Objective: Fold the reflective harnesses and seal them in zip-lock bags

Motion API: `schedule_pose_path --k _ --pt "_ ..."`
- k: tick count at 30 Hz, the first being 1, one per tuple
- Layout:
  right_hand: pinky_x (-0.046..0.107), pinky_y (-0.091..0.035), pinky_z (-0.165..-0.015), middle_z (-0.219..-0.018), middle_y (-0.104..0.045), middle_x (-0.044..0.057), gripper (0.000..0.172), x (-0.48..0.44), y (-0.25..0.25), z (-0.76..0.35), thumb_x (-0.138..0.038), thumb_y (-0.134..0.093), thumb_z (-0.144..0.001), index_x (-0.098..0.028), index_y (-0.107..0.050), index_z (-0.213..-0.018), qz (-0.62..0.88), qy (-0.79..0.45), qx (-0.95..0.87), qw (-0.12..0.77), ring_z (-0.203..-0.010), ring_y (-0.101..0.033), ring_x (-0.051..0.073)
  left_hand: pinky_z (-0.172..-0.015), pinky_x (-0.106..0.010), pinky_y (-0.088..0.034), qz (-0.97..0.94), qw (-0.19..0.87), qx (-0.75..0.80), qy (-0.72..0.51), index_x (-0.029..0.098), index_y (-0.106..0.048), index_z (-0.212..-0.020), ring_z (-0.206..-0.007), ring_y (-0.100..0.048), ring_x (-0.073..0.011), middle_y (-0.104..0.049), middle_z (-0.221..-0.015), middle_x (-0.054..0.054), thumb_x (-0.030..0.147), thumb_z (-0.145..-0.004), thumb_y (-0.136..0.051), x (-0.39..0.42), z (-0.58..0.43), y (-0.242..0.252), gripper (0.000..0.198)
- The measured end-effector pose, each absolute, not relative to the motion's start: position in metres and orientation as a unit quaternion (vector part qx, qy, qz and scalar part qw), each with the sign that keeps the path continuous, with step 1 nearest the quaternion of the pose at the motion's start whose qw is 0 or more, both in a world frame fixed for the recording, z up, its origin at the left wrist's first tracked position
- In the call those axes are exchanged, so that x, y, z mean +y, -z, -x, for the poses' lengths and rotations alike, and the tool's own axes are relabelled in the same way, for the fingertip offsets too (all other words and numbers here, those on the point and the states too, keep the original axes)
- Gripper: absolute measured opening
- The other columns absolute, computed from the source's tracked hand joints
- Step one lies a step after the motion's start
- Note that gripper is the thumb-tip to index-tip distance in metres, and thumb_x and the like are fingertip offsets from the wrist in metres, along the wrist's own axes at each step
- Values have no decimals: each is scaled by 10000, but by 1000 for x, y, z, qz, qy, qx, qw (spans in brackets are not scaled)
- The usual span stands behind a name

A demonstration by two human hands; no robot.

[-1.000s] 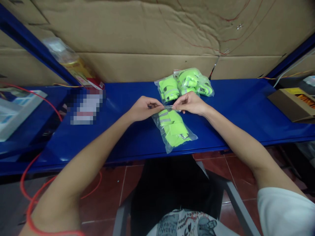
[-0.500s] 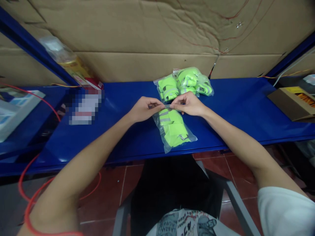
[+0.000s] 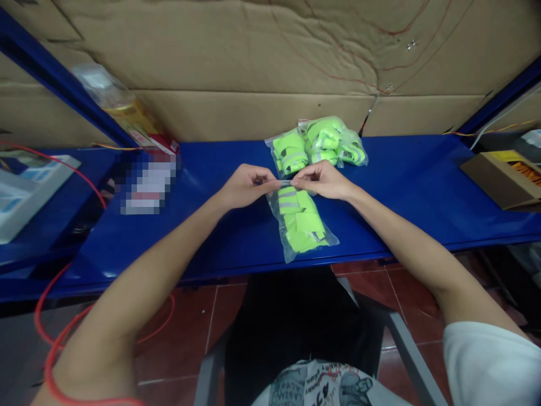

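A clear plastic bag (image 3: 287, 239) lies on the blue bench, its lower end near the front edge. Inside it is a folded neon-yellow fabric item (image 3: 303, 223) with grey reflective strips. My left hand (image 3: 249, 185) pinches the bag's top edge between thumb and fingers. Close beside it, my right hand (image 3: 323, 179) pinches the same edge, with a short stretch of plastic showing between the fingertips. Just behind my hands sit several more bagged neon-yellow items (image 3: 325, 138), partly overlapping.
A cardboard sheet (image 3: 236, 67) stands behind the blue bench (image 3: 422, 192). At the left are a bottle with a yellow label (image 3: 122, 113), a white tray (image 3: 38, 192) and a red hose (image 3: 46, 332). An open cardboard box (image 3: 502, 177) stands at the right.
The fabric and lower part of the bag have shifted very slightly to the right. Both hands keep their pinch on the top edge, almost still.
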State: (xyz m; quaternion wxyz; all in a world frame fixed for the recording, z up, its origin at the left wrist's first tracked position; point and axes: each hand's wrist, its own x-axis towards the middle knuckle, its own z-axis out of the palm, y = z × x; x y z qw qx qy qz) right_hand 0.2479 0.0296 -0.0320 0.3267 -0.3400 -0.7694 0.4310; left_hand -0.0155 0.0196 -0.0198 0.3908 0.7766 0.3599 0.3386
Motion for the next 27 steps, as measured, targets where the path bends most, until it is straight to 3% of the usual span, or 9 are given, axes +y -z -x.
schedule_pose_path --k 8,15,21,27 --pt "254 -443 -590 -774 -767 59 369 27 27 -247 -494 -824 -903 -128 -808 -872 307 -419 -783 343 -656 -596 120 -513 -208 -403 -754 411 364 -361 136 -795 -784 -540 -554 -83 -717 -654 -44 651 -830 -855 20 11 29 521" --pt "259 -394 -557 -760 -742 42 348 26 32 -245 -473 -817 -908 -126 -818 -918 314 -413 -791 323 -620 -537 101 -521 -214 -381 -761 395 362 -365 131 -825 -846 -563 -551 -88 -738 -703 -55 556 -843 -868 16 8 33 427" --pt "272 -475 -644 -766 -736 42 287 21 27 -242 -412 -772 -941 -127 -773 -913 289 -427 -796 317 -687 -613 128 -527 -213 -392 -763 399 338 -379 130 -803 -839 -563 -553 -90 -715 -691 -42 511 -865 -850 12 4 34 385" --pt "262 -475 -627 -764 -742 38 250 19 30 -238 -378 -768 -930 -129 -784 -921 297 -427 -788 330 -684 -619 128 -531 -229 -423 -760 398 351 -376 133 -830 -853 -578 -605 -113 -768 -734 -70 537 -827 -882 14 4 36 408"
